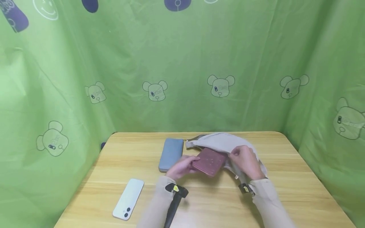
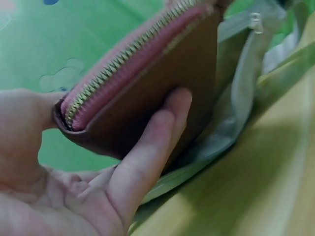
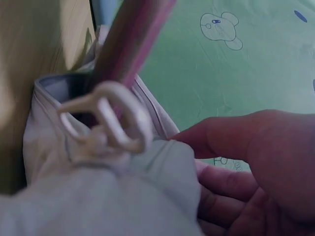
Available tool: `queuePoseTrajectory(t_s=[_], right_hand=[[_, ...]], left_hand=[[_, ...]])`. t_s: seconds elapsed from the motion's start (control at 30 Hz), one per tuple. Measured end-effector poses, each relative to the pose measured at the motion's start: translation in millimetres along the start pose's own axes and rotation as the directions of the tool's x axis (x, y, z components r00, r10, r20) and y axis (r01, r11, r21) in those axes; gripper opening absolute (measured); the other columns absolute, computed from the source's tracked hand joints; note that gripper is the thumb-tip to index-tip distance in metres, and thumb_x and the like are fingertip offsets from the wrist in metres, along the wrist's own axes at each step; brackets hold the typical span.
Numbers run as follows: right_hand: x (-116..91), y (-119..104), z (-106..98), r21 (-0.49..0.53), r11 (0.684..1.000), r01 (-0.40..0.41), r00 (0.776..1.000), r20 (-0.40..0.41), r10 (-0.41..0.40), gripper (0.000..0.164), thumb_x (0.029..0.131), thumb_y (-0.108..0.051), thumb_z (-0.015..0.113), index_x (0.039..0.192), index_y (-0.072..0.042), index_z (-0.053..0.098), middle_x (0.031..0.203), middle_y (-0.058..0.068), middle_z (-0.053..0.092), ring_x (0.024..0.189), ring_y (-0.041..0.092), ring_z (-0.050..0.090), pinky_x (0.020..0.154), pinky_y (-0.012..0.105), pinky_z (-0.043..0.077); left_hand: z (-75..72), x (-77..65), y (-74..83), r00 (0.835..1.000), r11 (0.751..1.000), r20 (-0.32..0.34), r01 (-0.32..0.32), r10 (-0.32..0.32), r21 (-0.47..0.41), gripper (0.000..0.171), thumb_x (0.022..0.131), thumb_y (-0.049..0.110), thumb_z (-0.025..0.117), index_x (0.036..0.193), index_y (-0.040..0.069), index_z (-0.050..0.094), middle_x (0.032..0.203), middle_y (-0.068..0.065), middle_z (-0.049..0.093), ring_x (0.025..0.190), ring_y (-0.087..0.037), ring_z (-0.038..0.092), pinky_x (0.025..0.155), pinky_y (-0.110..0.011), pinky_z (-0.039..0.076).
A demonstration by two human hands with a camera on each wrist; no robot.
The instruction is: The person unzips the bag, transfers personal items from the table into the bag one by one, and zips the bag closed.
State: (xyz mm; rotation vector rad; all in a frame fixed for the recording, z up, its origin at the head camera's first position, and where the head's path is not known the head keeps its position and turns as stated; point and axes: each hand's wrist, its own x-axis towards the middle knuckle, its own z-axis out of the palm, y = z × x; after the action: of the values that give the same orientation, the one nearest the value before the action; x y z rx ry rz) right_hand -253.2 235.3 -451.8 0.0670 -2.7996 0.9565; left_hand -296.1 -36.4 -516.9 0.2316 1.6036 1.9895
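Observation:
My left hand (image 1: 182,167) grips a dark red zip wallet (image 1: 209,161) by one end, thumb on one face and fingers spread under the other. In the left wrist view, a gold-toothed zipper (image 2: 115,64) runs along the wallet's edge. The wallet's far end sits in the open mouth of a pale grey crescent-shaped bag (image 1: 222,141). With thumb and fingers, my right hand (image 1: 246,161) pinches the bag's fabric beside that opening. A pale strap clip (image 3: 115,115) stands out in front of the opening in the right wrist view.
A blue wallet-like case (image 1: 171,154) lies just left of the bag, near my left hand. Farther left and nearer me is a white phone (image 1: 128,199), its camera side up. Green patterned curtains (image 1: 182,63) enclose the wooden table (image 1: 211,205) at the back and sides.

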Motion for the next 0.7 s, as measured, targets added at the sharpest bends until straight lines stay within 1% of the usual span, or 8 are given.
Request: queuePoseTrajectory(t_s=[0.1, 0.2, 0.3, 0.4, 0.5, 0.6, 0.7], right_hand=[[-0.8, -3.2, 3.3, 0.011, 1.0, 0.005, 0.999, 0.034, -0.005, 0.015, 0.089, -0.01, 0.07, 0.094, 0.003, 0.075, 0.091, 0.021, 0.077, 0.071, 0.02, 0.068, 0.066, 0.033, 0.059], [-1.3, -5.7, 6.5, 0.008, 1.0, 0.01, 0.998, 0.058, -0.011, 0.015, 0.089, -0.01, 0.069, 0.094, 0.004, 0.075, 0.09, 0.022, 0.077, 0.068, 0.019, 0.067, 0.061, 0.029, 0.057], [-2.1, -8.7, 8.2, 0.001, 1.0, 0.014, 0.997, 0.072, -0.014, 0.016, 0.089, -0.01, 0.069, 0.093, 0.004, 0.075, 0.089, 0.021, 0.077, 0.064, 0.017, 0.065, 0.056, 0.028, 0.055], [-3.9, -12.8, 9.4, 0.008, 1.0, -0.002, 0.994, 0.105, 0.001, 0.015, 0.09, -0.012, 0.07, 0.093, 0.002, 0.075, 0.086, 0.016, 0.076, 0.062, 0.016, 0.062, 0.053, 0.029, 0.053], [-5.5, -17.8, 11.8, 0.038, 0.999, -0.01, 0.99, 0.142, 0.004, 0.013, 0.09, -0.012, 0.07, 0.092, 0.0, 0.075, 0.083, 0.012, 0.075, 0.061, 0.017, 0.061, 0.052, 0.03, 0.053], [-6.8, -21.8, 15.1, 0.06, 0.998, -0.003, 0.986, 0.165, -0.007, 0.011, 0.091, -0.01, 0.069, 0.091, -0.001, 0.074, 0.081, 0.01, 0.074, 0.062, 0.017, 0.061, 0.054, 0.03, 0.053], [-7.9, -24.3, 19.1, 0.069, 0.998, 0.002, 0.984, 0.177, -0.014, 0.008, 0.09, -0.01, 0.069, 0.09, -0.003, 0.074, 0.079, 0.008, 0.072, 0.063, 0.017, 0.06, 0.055, 0.029, 0.053]], left_hand=[[9.9, 3.2, -5.7, 1.0, 1.0, -0.01, -0.003, 0.003, -0.028, 0.038, 0.102, 0.017, 0.059, 0.127, -0.01, 0.063, 0.116, -0.019, 0.076, 0.098, -0.018, 0.077, 0.101, -0.04, 0.061], [17.9, 5.3, -10.1, 0.999, 0.998, -0.044, -0.012, 0.009, -0.069, 0.037, 0.101, 0.015, 0.059, 0.127, -0.011, 0.063, 0.115, -0.019, 0.076, 0.097, -0.018, 0.076, 0.101, -0.038, 0.061], [22.4, 6.7, -13.7, 0.996, 0.997, -0.087, -0.027, 0.021, -0.077, 0.035, 0.101, 0.014, 0.06, 0.126, -0.011, 0.063, 0.111, -0.017, 0.077, 0.094, -0.016, 0.076, 0.098, -0.036, 0.062], [24.9, 8.5, -16.8, 0.992, 0.995, -0.125, -0.045, 0.034, -0.086, 0.032, 0.1, 0.012, 0.06, 0.122, -0.01, 0.064, 0.105, -0.013, 0.078, 0.091, -0.015, 0.076, 0.094, -0.034, 0.064], [28.1, 10.7, -19.3, 0.982, 0.993, -0.181, -0.066, 0.046, -0.101, 0.026, 0.098, 0.01, 0.062, 0.116, -0.009, 0.066, 0.094, -0.007, 0.078, 0.085, -0.012, 0.075, 0.087, -0.03, 0.065], [33.3, 13.7, -23.4, 0.966, 0.992, -0.252, -0.085, 0.06, -0.089, 0.022, 0.097, 0.009, 0.063, 0.11, -0.009, 0.067, 0.087, -0.005, 0.076, 0.078, -0.01, 0.073, 0.08, -0.027, 0.065], [42.1, 15.3, -28.5, 0.95, 0.99, -0.304, -0.102, 0.069, -0.094, 0.026, 0.096, 0.008, 0.064, 0.114, -0.012, 0.065, 0.095, -0.012, 0.077, 0.083, -0.014, 0.075, 0.082, -0.029, 0.066]])
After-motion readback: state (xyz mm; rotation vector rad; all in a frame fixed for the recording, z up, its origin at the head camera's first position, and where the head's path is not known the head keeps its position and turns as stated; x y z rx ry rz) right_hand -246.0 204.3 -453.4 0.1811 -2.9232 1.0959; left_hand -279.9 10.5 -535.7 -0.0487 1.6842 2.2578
